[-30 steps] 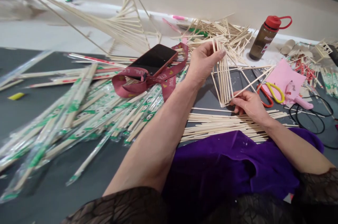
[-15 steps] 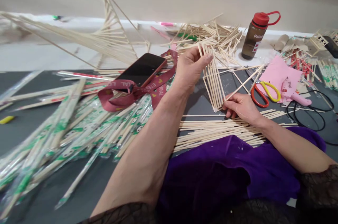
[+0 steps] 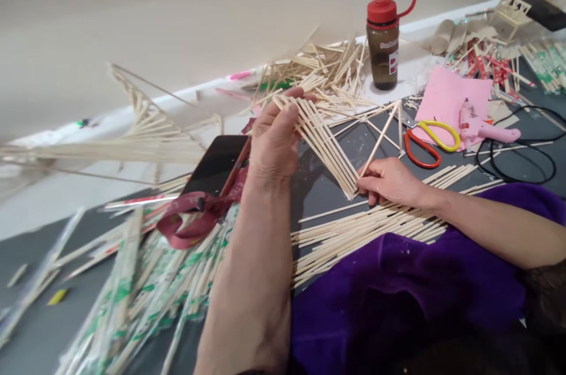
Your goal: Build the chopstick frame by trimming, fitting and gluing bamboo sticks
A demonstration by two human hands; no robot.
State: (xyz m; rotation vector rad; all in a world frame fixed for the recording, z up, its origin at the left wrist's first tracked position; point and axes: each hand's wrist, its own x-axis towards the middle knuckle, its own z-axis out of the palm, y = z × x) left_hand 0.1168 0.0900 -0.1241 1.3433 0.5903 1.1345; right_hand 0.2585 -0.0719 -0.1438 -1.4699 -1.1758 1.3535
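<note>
My left hand [image 3: 275, 138] is closed on the upper end of a flat panel of glued wooden sticks [image 3: 325, 142], held tilted above the grey table [image 3: 322, 183]. My right hand [image 3: 388, 181] pinches the panel's lower corner, where a long stick [image 3: 381, 133] runs up to the right. Just below my right hand lies a row of loose bare sticks [image 3: 375, 227]. A purple cloth [image 3: 411, 286] covers the near edge under my right forearm.
A black phone [image 3: 215, 164] with a maroon lanyard [image 3: 194, 219] lies left of my left hand. Wrapped chopsticks [image 3: 132, 298] spread over the lower left. A stick frame [image 3: 145, 133], stick heap [image 3: 318, 68], red-capped bottle [image 3: 382, 39], scissors [image 3: 427, 142], pink glue gun [image 3: 480, 127] and black cable [image 3: 517, 157] lie beyond.
The camera has swung and tilted, so everything shifts in the picture. Both hands keep hold of the stick panel, which now leans more to the left; my left hand sits further left.
</note>
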